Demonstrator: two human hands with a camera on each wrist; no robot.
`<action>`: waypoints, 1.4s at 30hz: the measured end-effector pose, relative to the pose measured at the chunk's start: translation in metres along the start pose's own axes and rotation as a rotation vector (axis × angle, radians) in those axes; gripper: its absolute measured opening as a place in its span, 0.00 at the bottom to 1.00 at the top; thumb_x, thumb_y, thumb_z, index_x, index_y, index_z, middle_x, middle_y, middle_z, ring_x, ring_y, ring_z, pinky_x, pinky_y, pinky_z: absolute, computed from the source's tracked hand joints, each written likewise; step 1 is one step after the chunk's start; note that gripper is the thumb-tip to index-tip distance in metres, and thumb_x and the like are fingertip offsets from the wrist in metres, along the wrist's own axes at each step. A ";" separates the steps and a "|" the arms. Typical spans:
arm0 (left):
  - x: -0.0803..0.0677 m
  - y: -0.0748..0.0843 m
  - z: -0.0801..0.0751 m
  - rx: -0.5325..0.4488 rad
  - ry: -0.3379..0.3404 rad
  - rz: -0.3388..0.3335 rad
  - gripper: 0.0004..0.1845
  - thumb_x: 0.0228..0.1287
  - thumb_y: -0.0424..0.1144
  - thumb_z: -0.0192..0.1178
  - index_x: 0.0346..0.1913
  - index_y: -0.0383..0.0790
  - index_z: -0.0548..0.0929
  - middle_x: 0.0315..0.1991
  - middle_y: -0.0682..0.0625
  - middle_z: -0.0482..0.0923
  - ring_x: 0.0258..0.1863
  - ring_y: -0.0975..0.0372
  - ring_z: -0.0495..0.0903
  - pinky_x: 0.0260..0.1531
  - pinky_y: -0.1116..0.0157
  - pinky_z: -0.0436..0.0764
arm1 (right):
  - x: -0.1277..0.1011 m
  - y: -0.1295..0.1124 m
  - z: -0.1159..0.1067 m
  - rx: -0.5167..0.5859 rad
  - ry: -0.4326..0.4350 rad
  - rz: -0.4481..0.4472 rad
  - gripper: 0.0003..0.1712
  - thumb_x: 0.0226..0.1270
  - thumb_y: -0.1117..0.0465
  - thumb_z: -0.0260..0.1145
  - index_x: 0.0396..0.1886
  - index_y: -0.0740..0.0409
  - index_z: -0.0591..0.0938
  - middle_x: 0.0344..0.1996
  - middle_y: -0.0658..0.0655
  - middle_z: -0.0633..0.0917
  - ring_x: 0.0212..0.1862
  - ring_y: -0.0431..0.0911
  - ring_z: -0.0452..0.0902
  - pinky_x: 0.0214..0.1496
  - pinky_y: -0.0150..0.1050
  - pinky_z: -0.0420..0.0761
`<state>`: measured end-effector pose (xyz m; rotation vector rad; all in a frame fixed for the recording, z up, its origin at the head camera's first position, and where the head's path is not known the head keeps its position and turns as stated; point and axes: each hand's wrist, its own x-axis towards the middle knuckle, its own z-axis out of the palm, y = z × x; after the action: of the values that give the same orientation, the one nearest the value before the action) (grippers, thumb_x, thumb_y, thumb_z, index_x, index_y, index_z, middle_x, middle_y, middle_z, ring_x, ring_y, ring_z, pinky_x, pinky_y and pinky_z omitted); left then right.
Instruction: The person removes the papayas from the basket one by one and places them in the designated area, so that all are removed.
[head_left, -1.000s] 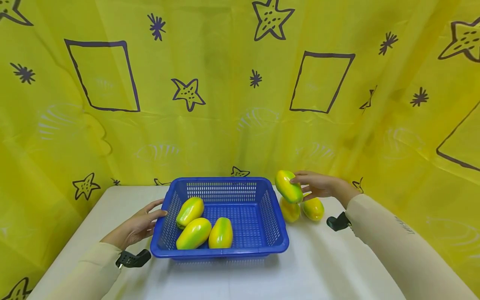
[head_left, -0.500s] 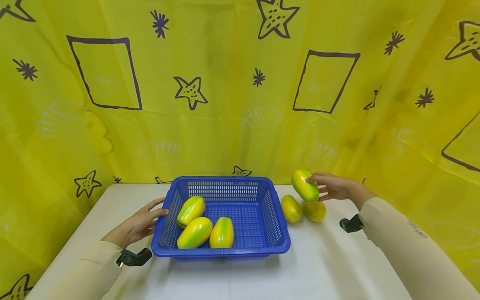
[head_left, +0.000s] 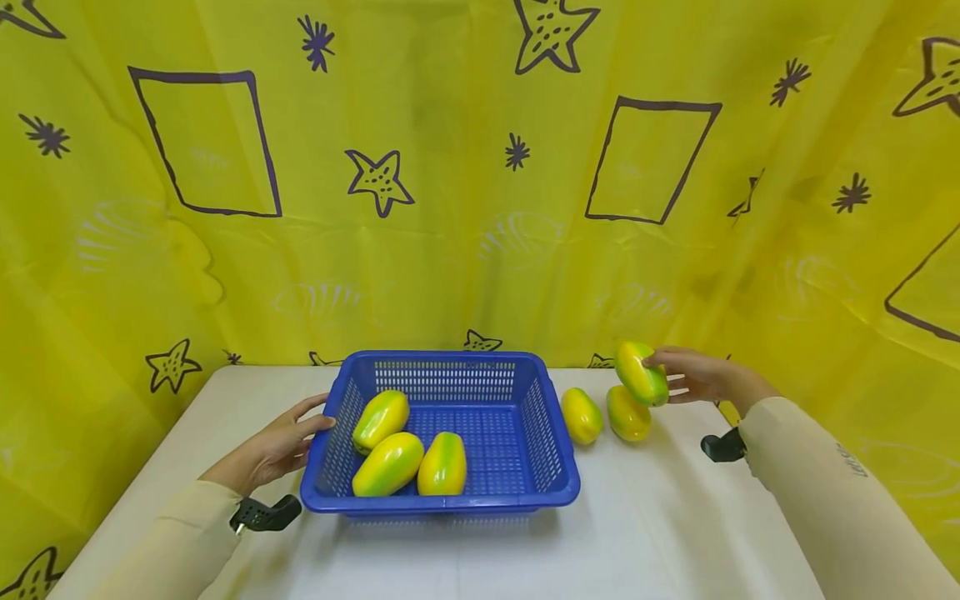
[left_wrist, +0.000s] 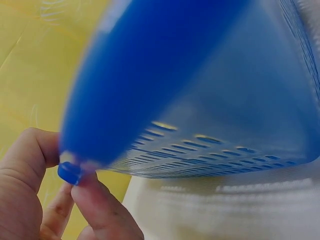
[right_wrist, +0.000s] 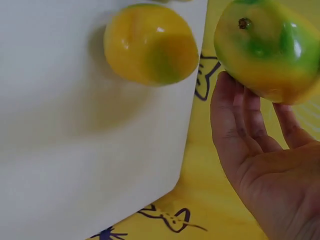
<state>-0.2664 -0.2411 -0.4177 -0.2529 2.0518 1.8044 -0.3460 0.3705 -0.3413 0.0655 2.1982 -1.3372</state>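
Note:
My right hand (head_left: 697, 377) grips a glossy yellow-green papaya (head_left: 641, 373) by its side, above the table's back right. In the right wrist view the fingers press against the underside of that papaya (right_wrist: 267, 50), with its brown stem end showing. Two more papayas lie just below it on the table, one papaya (head_left: 582, 416) beside the basket and another papaya (head_left: 628, 414) partly behind the held one. The blue plastic basket (head_left: 442, 503) has three papayas in its left half. At its left rim, my left hand (head_left: 277, 450) pinches the edge between thumb and fingers.
A white table (head_left: 622, 533) carries everything. Behind and at both sides hangs a yellow curtain (head_left: 450, 267) with dark star drawings, close to the table's back edge. Dark wrist mounts (head_left: 266, 514) sit on both forearms.
The right hand has carried its papaya to the right, away from the basket and over the farther loose papaya. The left hand has stayed at the basket rim.

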 end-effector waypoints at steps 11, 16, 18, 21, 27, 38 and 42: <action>0.000 0.001 0.001 -0.013 0.003 -0.003 0.45 0.69 0.40 0.59 0.79 0.46 0.42 0.53 0.41 0.77 0.38 0.59 0.84 0.39 0.63 0.86 | -0.007 0.025 -0.015 0.013 0.014 0.042 0.44 0.73 0.46 0.51 0.73 0.68 0.45 0.67 0.72 0.57 0.60 0.57 0.69 0.58 0.43 0.81; 0.001 0.001 0.000 -0.008 0.003 -0.001 0.45 0.69 0.40 0.59 0.79 0.46 0.42 0.53 0.40 0.76 0.38 0.59 0.84 0.39 0.63 0.86 | -0.009 0.036 -0.023 0.040 0.041 0.062 0.38 0.74 0.46 0.51 0.70 0.64 0.50 0.62 0.65 0.63 0.56 0.53 0.71 0.56 0.43 0.82; 0.002 0.002 0.000 -0.001 0.007 -0.002 0.45 0.69 0.41 0.59 0.79 0.46 0.42 0.55 0.39 0.75 0.38 0.58 0.83 0.39 0.63 0.86 | -0.010 0.040 -0.023 0.058 0.055 0.074 0.39 0.74 0.46 0.53 0.71 0.65 0.49 0.61 0.66 0.63 0.55 0.52 0.72 0.56 0.44 0.82; 0.002 0.002 0.000 0.006 0.013 -0.003 0.45 0.69 0.41 0.59 0.79 0.47 0.42 0.56 0.38 0.75 0.39 0.58 0.83 0.40 0.63 0.86 | -0.010 0.046 -0.022 0.074 0.073 0.086 0.44 0.73 0.47 0.53 0.73 0.66 0.44 0.64 0.70 0.59 0.54 0.53 0.72 0.56 0.45 0.82; 0.002 0.001 0.002 0.000 0.015 -0.007 0.45 0.69 0.41 0.59 0.80 0.48 0.43 0.58 0.38 0.73 0.39 0.58 0.83 0.40 0.64 0.86 | -0.008 0.059 -0.021 0.077 0.095 0.092 0.49 0.73 0.46 0.54 0.76 0.66 0.38 0.68 0.76 0.50 0.63 0.64 0.63 0.54 0.44 0.82; 0.000 -0.001 0.001 -0.011 0.020 -0.004 0.45 0.69 0.41 0.59 0.79 0.47 0.43 0.62 0.34 0.70 0.40 0.58 0.84 0.41 0.61 0.86 | -0.004 0.075 -0.020 0.035 0.146 0.065 0.54 0.74 0.44 0.53 0.75 0.72 0.34 0.71 0.76 0.47 0.67 0.70 0.54 0.60 0.51 0.77; 0.001 -0.002 0.000 -0.014 0.021 -0.003 0.46 0.69 0.41 0.60 0.80 0.48 0.42 0.60 0.36 0.71 0.40 0.58 0.84 0.41 0.61 0.86 | -0.003 0.079 -0.017 0.039 0.156 0.063 0.54 0.74 0.44 0.53 0.75 0.72 0.32 0.72 0.77 0.44 0.68 0.71 0.52 0.62 0.53 0.75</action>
<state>-0.2662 -0.2409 -0.4197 -0.2803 2.0526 1.8228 -0.3254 0.4247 -0.3970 0.2605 2.2781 -1.3809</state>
